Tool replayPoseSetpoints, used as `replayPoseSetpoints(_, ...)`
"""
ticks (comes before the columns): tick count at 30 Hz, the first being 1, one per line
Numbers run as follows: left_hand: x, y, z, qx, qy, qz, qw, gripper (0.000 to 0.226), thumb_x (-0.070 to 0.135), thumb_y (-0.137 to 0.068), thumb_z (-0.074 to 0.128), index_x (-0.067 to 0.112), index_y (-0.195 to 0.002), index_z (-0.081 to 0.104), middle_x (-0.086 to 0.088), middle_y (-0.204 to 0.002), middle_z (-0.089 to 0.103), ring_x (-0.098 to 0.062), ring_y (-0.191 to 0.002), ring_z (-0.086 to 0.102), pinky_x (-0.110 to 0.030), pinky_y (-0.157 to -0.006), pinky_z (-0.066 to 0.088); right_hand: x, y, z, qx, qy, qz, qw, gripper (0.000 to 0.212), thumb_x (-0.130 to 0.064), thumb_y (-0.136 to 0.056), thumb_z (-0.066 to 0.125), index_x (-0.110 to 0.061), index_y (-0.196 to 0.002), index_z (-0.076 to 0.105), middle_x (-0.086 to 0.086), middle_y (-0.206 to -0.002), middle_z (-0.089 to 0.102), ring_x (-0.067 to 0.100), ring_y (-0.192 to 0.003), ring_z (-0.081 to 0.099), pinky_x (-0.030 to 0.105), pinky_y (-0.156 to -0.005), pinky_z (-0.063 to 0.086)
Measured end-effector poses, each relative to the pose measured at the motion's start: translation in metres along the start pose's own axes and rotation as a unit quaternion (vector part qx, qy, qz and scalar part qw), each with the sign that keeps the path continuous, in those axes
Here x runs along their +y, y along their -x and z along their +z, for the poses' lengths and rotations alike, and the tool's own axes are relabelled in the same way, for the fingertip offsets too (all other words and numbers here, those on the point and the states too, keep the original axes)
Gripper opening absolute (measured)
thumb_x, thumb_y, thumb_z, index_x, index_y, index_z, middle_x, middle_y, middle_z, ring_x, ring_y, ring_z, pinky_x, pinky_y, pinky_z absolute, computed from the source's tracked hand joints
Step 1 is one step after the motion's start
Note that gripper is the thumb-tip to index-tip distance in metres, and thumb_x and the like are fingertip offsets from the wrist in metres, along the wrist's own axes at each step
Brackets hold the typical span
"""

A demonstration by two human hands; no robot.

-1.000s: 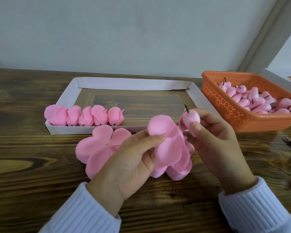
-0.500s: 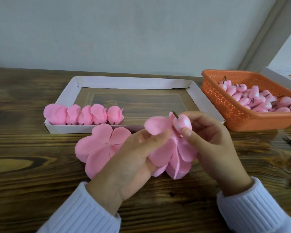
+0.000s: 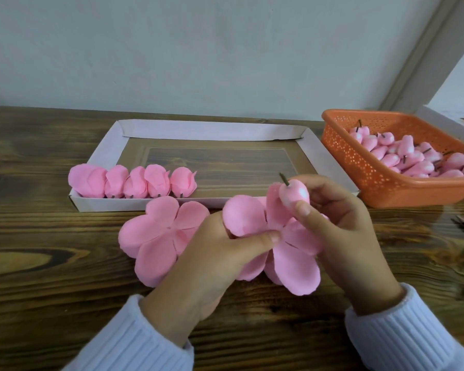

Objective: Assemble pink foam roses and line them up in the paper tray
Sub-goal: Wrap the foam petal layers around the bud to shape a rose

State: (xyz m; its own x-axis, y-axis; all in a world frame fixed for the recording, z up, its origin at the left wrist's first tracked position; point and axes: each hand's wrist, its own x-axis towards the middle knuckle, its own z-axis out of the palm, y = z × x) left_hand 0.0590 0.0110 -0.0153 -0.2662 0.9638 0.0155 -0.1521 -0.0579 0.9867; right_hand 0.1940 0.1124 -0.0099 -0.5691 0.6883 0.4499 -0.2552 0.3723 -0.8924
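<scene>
Left hand (image 3: 214,253) has slid its thumb down to pinch the centre of the petal sheet (image 3: 298,269), in front of the paper tray (image 3: 212,131); right hand (image 3: 340,228) grips the foam bud (image 3: 295,192), stem up. Best turn the stem toward that centre.

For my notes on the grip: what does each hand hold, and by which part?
The left hand pinches a pink petal piece near its centre. The right hand holds a foam bud by its round body.
</scene>
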Motion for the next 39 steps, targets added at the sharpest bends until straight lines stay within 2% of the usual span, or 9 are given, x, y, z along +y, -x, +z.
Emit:
replayPoseSetpoints(6,0.001,0.0,-0.001,0.066,0.027,-0.023,0.997,0.008,0.009,-0.091,0.062,0.009,-0.088,0.069,0.001,-0.069,0.069,-0.013,-0.067,0.065,-0.026,-0.062,0.05,0.003,0.001,0.002,0.161,0.033,-0.07,0.984,0.016,-0.029,-0.089,0.063,-0.021,-0.1,0.07,-0.006,-0.092,0.071,0.011,-0.085,0.066,0.023,-0.073,0.051)
replayPoseSetpoints(9,0.001,0.0,-0.002,0.09,0.018,-0.014,0.996,0.014,0.013,-0.093,0.061,0.022,-0.084,0.064,0.018,-0.066,0.069,0.005,-0.066,0.065,-0.012,-0.061,0.053,0.005,0.004,0.005,0.204,0.112,-0.158,0.96,0.019,-0.025,-0.095,0.058,-0.01,-0.104,0.066,-0.007,-0.09,0.068,0.008,-0.081,0.062,0.022,-0.075,0.048)
replayPoseSetpoints(14,-0.002,-0.005,-0.001,0.176,0.015,-0.011,0.984,0.026,0.009,-0.092,0.058,0.019,-0.07,0.068,0.011,-0.057,0.063,-0.002,-0.058,0.062,-0.029,-0.064,0.051,0.002,0.012,0.01,0.164,0.198,-0.24,0.936,0.017,-0.025,-0.092,0.062,-0.018,-0.107,0.057,-0.014,-0.094,0.062,0.008,-0.08,0.061,0.022,-0.072,0.047)
replayPoseSetpoints(20,0.0,-0.005,-0.002,0.153,0.018,0.035,0.987,0.03,0.022,-0.084,0.057,-0.007,-0.088,0.061,-0.021,-0.079,0.058,-0.026,-0.074,0.056,-0.045,-0.075,0.048,-0.001,0.012,0.012,0.056,0.318,-0.186,0.928,0.022,-0.029,-0.084,0.067,-0.009,-0.094,0.067,-0.003,-0.089,0.068,0.011,-0.083,0.064,0.019,-0.075,0.046)
replayPoseSetpoints(22,0.0,-0.005,-0.001,0.163,0.03,0.032,0.986,0.021,0.019,-0.088,0.058,0.0,-0.084,0.067,-0.023,-0.082,0.061,-0.033,-0.08,0.06,-0.054,-0.082,0.05,0.0,0.011,0.013,0.041,0.336,-0.178,0.924,0.023,-0.027,-0.083,0.067,-0.007,-0.094,0.068,0.001,-0.088,0.068,0.015,-0.082,0.064,0.023,-0.074,0.048)
replayPoseSetpoints(26,-0.003,-0.003,-0.002,0.156,0.015,0.008,0.988,0.034,0.008,-0.099,0.048,0.02,-0.082,0.075,-0.006,-0.082,0.073,-0.024,-0.088,0.068,-0.052,-0.089,0.053,0.002,0.011,0.013,0.027,0.338,-0.169,0.925,0.022,-0.027,-0.082,0.069,-0.01,-0.096,0.068,0.003,-0.088,0.067,0.018,-0.082,0.063,0.026,-0.072,0.049)
replayPoseSetpoints(33,0.003,0.0,0.001,0.085,-0.049,0.029,0.995,0.058,0.004,-0.1,0.041,0.035,-0.063,0.072,0.017,-0.058,0.063,0.004,-0.059,0.06,-0.01,-0.056,0.044,0.002,0.011,0.014,0.015,0.344,-0.154,0.926,0.02,-0.028,-0.082,0.07,-0.013,-0.095,0.068,-0.003,-0.088,0.065,0.012,-0.082,0.061,0.016,-0.074,0.044)
replayPoseSetpoints(37,0.004,0.002,0.002,0.059,-0.03,0.03,0.997,0.058,0.003,-0.098,0.046,0.029,-0.051,0.067,0.011,-0.048,0.059,0.0,-0.048,0.056,-0.013,-0.05,0.043,0.0,0.011,0.015,-0.003,0.354,-0.151,0.923,0.019,-0.027,-0.081,0.071,-0.012,-0.093,0.07,-0.005,-0.087,0.064,0.01,-0.08,0.059,0.015,-0.074,0.042)
replayPoseSetpoints(39,0.005,0.001,0.003,0.047,0.007,0.031,0.998,0.038,0.01,-0.085,0.054,0.025,-0.053,0.067,0.008,-0.05,0.058,-0.005,-0.051,0.056,-0.019,-0.052,0.044,0.0,0.011,0.015,-0.001,0.361,-0.148,0.921,0.019,-0.023,-0.079,0.074,-0.011,-0.094,0.071,-0.004,-0.088,0.064,0.011,-0.082,0.059,0.014,-0.076,0.042)
